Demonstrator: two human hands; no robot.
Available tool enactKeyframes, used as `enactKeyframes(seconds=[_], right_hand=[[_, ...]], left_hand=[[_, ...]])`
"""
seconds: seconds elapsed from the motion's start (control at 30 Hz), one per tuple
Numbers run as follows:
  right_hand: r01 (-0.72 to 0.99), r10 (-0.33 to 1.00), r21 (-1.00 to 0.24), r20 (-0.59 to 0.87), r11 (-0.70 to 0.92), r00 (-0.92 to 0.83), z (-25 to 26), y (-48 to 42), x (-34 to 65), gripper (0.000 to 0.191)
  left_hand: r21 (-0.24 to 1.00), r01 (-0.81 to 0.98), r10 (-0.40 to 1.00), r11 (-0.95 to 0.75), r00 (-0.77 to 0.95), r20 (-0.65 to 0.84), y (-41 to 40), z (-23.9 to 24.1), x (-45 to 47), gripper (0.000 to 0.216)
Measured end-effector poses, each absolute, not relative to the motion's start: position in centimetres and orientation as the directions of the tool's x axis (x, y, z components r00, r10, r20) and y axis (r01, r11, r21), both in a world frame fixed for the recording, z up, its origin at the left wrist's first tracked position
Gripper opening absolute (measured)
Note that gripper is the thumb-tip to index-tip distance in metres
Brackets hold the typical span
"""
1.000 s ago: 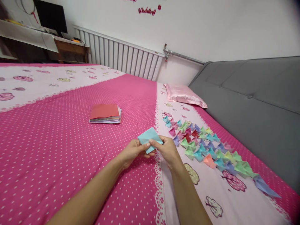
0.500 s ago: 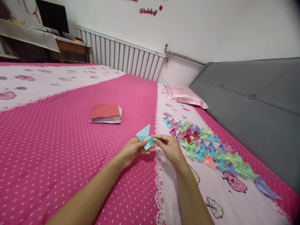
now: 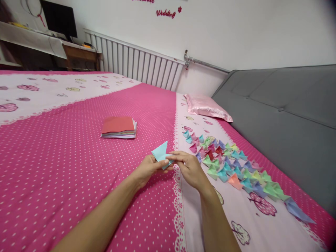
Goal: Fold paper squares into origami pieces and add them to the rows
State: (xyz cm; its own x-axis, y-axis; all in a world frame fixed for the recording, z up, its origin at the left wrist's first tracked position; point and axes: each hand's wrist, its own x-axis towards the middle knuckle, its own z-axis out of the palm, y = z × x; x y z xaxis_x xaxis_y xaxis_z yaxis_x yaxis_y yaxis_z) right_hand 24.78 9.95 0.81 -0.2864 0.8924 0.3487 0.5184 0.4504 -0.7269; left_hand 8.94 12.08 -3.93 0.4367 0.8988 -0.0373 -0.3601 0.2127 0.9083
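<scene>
Since a second ago, light-blue paper (image 3: 159, 153) had collapsed from a broad flat sheet into a narrow pointed triangle, and right hand (image 3: 191, 171) had closed in toward the left thumb. Camera barely shifted.

Both forearms came in from the bottom edge. Left hand (image 3: 145, 170) held the paper from the left, thumb across its near face, fingers closed on it. Right hand pinched the paper's right lower edge, fingers closed on the same piece and almost meeting the left thumb. Paper was held just above the bed (image 3: 65, 157), over the lace seam between the pink dotted panel and the pale printed strip. Its sharp tip pointed up and away from the person, toward the radiator (image 3: 136, 66); long axis ran near to far, tilted slightly right.

Right of the hands, a row of folded pieces (image 3: 228, 164) in mixed colours lay on the pale strip, running along the grey headboard (image 3: 283, 115). Further back left, a stack of coloured sheets (image 3: 118, 126), red on top, sat flat on the dotted panel, well apart from the hands. Beyond that, a pink pillow (image 3: 207, 106) lay by the headboard.
</scene>
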Motion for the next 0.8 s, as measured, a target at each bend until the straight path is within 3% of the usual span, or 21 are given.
enactKeyframes(seconds=[0.13, 0.33, 0.53, 0.8], right_hand=[[0.46, 0.925, -0.805, 0.292, 0.376, -0.244, 0.4, 10.2, 25.0, 0.037], [0.241, 0.982, -0.956, 0.182, 0.168, 0.039, -0.2, 10.6, 25.1, 0.021], [0.338, 0.983, -0.924, 0.166, 0.181, -0.072, -0.9, 10.9, 25.1, 0.027], [0.43, 0.98, -0.881, 0.186, 0.198, -0.071, -0.8, 10.8, 25.2, 0.022]], left_hand=[[0.943, -0.307, 0.92, 0.127, 0.392, 0.004, 12.1, -4.2, 9.0, 0.026], [0.973, -0.223, 0.924, 0.058, 0.38, 0.033, 12.3, -4.4, 9.2, 0.022], [0.976, -0.213, 0.924, 0.049, 0.381, 0.037, 12.2, -4.2, 9.4, 0.02], [0.976, -0.217, 0.912, 0.031, 0.407, 0.062, 12.0, -3.9, 9.4, 0.021]])
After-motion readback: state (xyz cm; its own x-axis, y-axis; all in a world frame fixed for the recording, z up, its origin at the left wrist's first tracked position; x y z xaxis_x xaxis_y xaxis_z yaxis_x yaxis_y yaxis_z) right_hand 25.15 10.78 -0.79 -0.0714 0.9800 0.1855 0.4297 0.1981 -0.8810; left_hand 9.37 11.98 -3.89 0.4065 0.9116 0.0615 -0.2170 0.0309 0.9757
